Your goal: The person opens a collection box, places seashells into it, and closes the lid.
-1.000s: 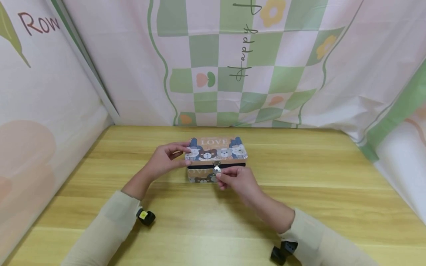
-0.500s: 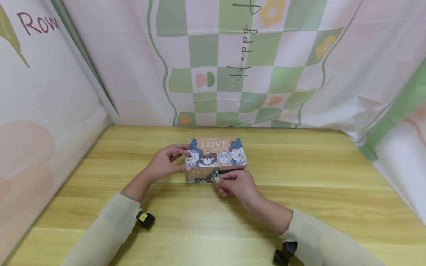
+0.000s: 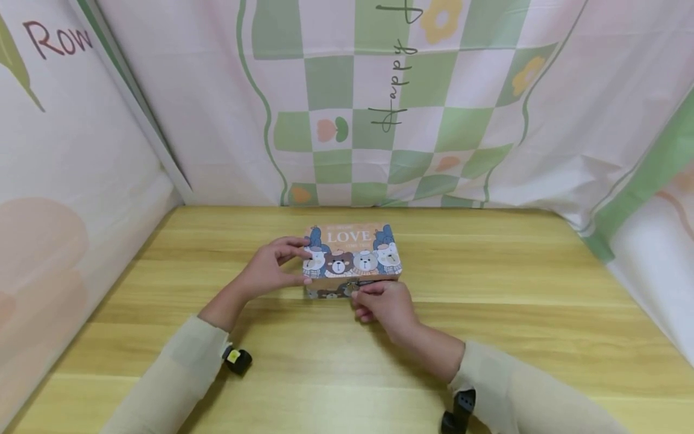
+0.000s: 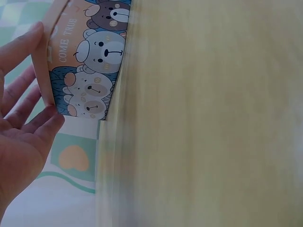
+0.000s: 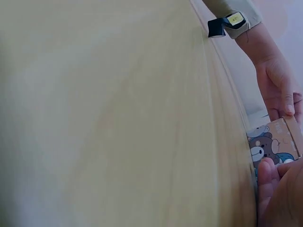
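Note:
A small box (image 3: 352, 256) printed with cartoon bears and the word LOVE sits on the table, its hinged lid lowered. My left hand (image 3: 269, 265) holds the lid's left end, thumb at the front corner and fingers along the side. The left wrist view shows that hand (image 4: 26, 113) beside the box's printed face (image 4: 97, 56). At the front middle, my right hand (image 3: 387, 304) pinches the small metal clasp (image 3: 353, 286), mostly hidden by the fingertips. In the right wrist view, the right hand (image 5: 281, 196) covers part of the box (image 5: 274, 139).
The wood-grain table (image 3: 303, 374) stretches around the box. A printed cloth with green checks (image 3: 374, 129) hangs behind it, and another cloth (image 3: 65, 150) stands at the left. Black wrist cameras (image 3: 238, 360) are strapped to both sleeves.
The lid, tilted up with a dark gap under its front edge one second ago, has come down. The right hand has moved slightly down with the clasp; the left hand stays on the lid.

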Demonstrator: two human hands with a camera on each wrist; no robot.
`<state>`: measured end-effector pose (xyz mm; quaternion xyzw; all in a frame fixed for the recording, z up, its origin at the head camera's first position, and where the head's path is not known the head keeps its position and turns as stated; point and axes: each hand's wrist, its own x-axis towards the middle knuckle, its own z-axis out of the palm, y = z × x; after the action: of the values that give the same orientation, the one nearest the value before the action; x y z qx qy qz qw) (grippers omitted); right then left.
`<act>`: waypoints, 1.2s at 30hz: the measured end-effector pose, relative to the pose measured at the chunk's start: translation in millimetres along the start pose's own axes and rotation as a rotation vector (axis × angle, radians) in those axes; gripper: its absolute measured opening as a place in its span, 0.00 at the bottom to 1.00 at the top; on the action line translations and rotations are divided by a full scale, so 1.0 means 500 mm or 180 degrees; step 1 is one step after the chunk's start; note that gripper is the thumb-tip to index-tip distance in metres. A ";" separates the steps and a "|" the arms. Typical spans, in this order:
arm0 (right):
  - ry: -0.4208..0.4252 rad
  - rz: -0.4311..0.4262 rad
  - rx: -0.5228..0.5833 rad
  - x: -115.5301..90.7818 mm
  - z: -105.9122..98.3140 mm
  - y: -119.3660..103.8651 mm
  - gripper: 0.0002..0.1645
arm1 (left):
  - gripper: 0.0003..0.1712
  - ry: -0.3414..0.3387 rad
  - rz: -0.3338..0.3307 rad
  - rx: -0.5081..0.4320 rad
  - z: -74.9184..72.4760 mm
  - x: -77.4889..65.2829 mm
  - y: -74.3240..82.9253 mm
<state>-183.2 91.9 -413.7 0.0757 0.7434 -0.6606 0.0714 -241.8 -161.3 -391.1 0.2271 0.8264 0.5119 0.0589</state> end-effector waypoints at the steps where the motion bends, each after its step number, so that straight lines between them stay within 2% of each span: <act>1: 0.0017 -0.0017 0.0040 0.000 0.002 0.002 0.06 | 0.22 0.0004 0.0004 0.0015 0.000 0.000 -0.001; 5: 0.0066 -0.0062 0.0108 0.001 0.007 0.006 0.07 | 0.19 0.0031 0.0009 0.0068 0.000 0.001 -0.002; 12: 0.0138 0.0031 0.0127 0.002 0.007 0.008 0.07 | 0.19 0.0021 -0.0030 0.0107 0.002 0.003 -0.002; 23: 0.0146 0.0169 0.0213 0.012 0.003 0.006 0.07 | 0.17 0.0050 -0.0067 0.0021 0.002 0.006 0.000; 31: 0.0018 0.0366 0.0331 0.004 -0.020 -0.003 0.11 | 0.18 0.0057 -0.0032 0.0071 0.003 0.004 0.004; 36: -0.0088 0.0450 0.0343 -0.010 -0.049 -0.010 0.12 | 0.22 0.0106 0.0069 -0.0066 0.005 -0.002 0.002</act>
<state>-179.3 115.3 -404.7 0.1226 0.6986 -0.6940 0.1240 -239.6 -159.3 -391.3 0.2269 0.8194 0.5247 0.0420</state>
